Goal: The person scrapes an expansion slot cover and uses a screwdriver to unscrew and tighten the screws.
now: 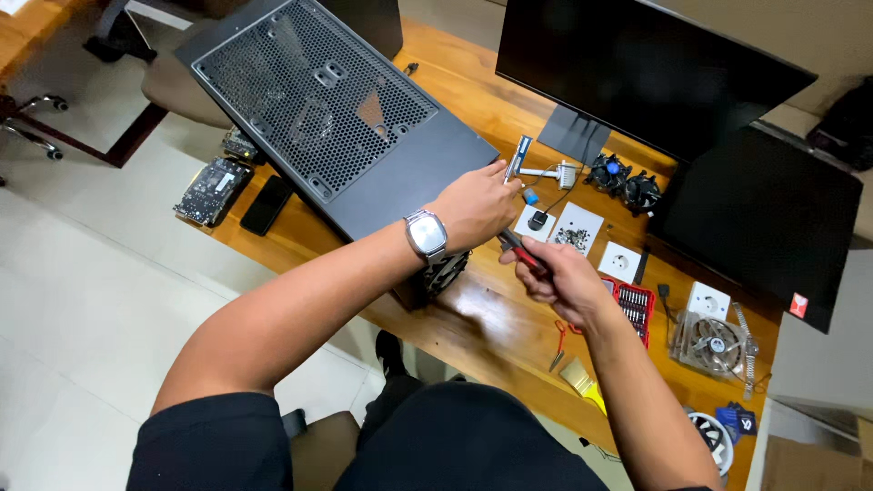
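Lying flat on the wooden counter [491, 318], the black computer case [364, 136] has its long axis running away from the person. The left hand [475, 207] rests closed on the case's near right corner. The right hand [564, 282], just right of that corner, is wrapped around a red-handled screwdriver [520, 252] whose tip points back toward the case. The left hand is nearer.
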